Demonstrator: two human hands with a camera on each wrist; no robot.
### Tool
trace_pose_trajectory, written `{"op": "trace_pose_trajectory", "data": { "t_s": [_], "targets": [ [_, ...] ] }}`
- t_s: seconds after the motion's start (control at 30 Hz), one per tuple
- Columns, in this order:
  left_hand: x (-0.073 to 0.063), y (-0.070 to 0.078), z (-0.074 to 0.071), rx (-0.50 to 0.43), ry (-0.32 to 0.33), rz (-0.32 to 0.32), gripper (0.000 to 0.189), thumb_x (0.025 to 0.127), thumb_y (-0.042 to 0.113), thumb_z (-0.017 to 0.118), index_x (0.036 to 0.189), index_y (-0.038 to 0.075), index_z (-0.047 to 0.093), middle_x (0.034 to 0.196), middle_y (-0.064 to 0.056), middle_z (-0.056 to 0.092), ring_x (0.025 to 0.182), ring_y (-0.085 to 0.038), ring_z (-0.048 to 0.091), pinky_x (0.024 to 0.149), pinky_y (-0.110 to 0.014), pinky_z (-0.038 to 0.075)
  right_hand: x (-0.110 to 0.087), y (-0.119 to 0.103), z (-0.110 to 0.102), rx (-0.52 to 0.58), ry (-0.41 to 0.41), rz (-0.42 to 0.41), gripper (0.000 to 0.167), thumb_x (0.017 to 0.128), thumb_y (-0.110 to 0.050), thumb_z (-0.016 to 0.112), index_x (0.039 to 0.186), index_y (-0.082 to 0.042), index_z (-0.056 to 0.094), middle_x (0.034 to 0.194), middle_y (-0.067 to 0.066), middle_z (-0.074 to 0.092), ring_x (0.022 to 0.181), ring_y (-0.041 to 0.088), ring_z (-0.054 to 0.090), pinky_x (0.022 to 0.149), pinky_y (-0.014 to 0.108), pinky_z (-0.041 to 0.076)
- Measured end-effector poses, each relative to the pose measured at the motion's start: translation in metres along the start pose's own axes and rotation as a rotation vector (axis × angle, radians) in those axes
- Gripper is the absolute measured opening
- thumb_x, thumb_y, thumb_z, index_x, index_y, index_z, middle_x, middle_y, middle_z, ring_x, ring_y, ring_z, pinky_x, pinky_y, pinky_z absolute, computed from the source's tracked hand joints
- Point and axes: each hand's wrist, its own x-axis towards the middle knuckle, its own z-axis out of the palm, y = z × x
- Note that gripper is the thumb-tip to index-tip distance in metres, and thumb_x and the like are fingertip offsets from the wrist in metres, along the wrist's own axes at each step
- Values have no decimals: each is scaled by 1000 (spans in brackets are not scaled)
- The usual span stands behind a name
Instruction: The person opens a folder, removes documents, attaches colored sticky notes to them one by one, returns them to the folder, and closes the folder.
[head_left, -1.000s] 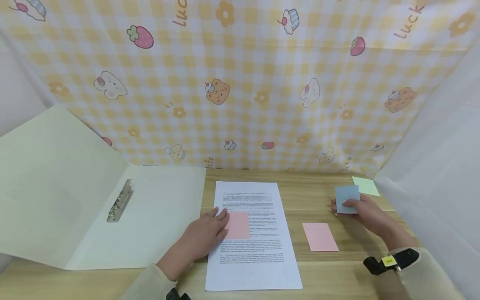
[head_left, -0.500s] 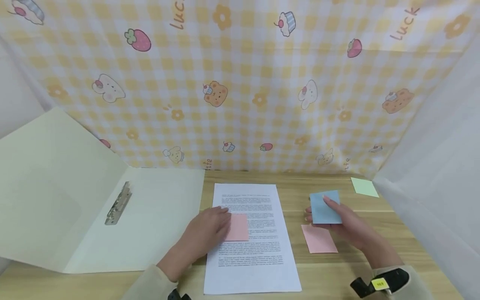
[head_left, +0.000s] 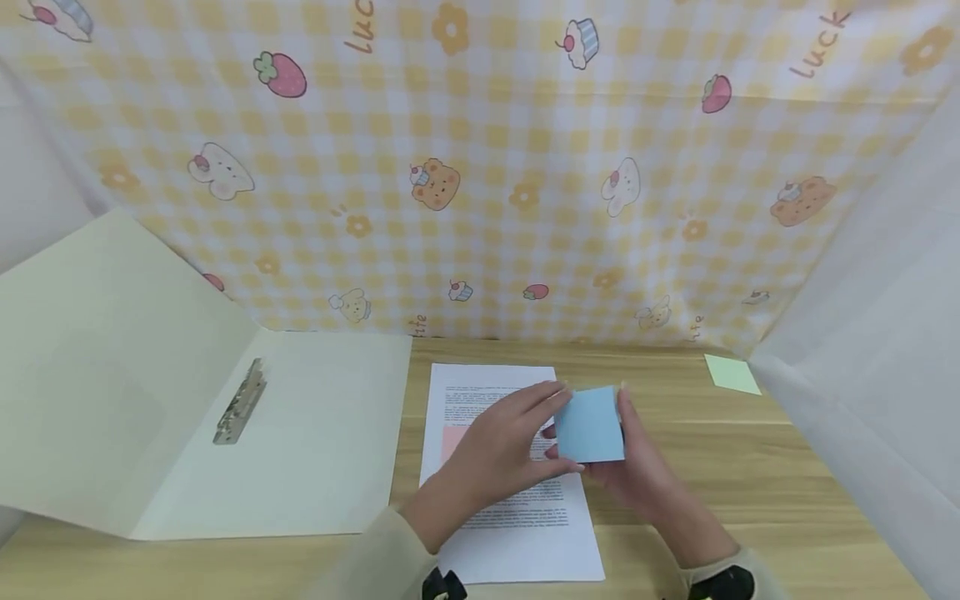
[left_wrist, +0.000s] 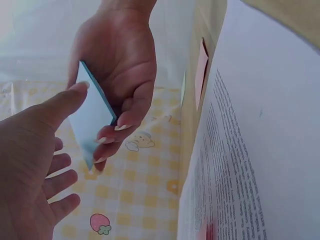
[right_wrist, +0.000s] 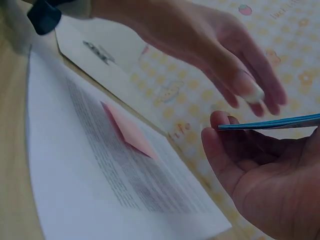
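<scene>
In the head view, a blue sticky note pad (head_left: 590, 425) is held up over the right side of the printed sheets (head_left: 517, 558). My right hand (head_left: 637, 467) grips it from the right, its fingers behind the pad, as the left wrist view shows. My left hand (head_left: 498, 446) is at the pad's left side with fingers spread; in the right wrist view it hovers just above the pad's edge. A pink sticky note (right_wrist: 131, 132) lies on the printed text, partly hidden by my left hand in the head view. Another pink note (left_wrist: 201, 75) lies on the desk beside the sheets.
An open white folder (head_left: 322, 433) with a metal clip (head_left: 240, 402) stands at the left, its cover raised. A green note (head_left: 732, 374) lies at the back right of the wooden desk (head_left: 780, 500). A checked cloth (head_left: 480, 250) hangs behind.
My right hand has carried the blue pad leftward from near the green note to above the sheets. My left hand has left the pink note on the text and moved right to the pad.
</scene>
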Motion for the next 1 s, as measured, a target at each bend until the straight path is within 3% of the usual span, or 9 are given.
{"op": "trace_pose_trajectory", "data": {
  "t_s": [0.13,0.27,0.53,0.63,0.73,0.83,1.0],
  "targets": [
    [3,0,5,-5,-21,22,91,74,50,87,147,8,52,150,-3,55,137,-18,56,114,-28,46,-1,6,9,-77,65,52,68,100,-69,4,142,-21,25,122,-3,59,109,15,65,90,27,56],
    [3,-2,9,12,-53,48,90,77,49,85,148,7,50,149,-4,56,136,-18,57,112,-27,47,0,11,13,-89,107,66,68,99,-71,5,144,-23,24,123,-5,58,111,14,65,93,27,55],
    [-3,-7,9,32,-101,79,87,79,49,82,149,9,49,150,-6,56,135,-19,59,108,-28,50,3,21,12,-39,102,83,77,99,-70,4,154,-17,12,131,-9,54,119,7,59,101,26,53],
    [-4,-9,7,23,-128,82,84,83,50,78,151,10,48,153,-6,53,137,-19,57,108,-29,50,4,24,11,-18,59,66,81,99,-70,4,158,-13,5,136,-8,52,124,7,57,104,27,51],
    [-5,-11,6,16,-144,93,75,89,47,74,150,11,50,155,-6,52,139,-19,54,110,-31,49,5,25,8,24,4,38,79,100,-68,3,159,-15,5,139,-8,51,128,7,56,108,29,50],
    [-5,-13,6,16,-134,127,54,96,40,68,142,13,59,153,-4,54,140,-19,54,113,-32,47,4,26,6,79,-19,14,72,101,-66,4,155,-20,15,139,-8,53,129,8,58,107,32,51],
    [-3,-15,10,17,-22,212,21,98,26,68,114,17,77,136,0,68,130,-15,62,113,-29,47,7,27,6,133,4,19,61,103,-63,6,144,-24,28,132,-10,60,121,9,63,101,34,55]
  ]
}}
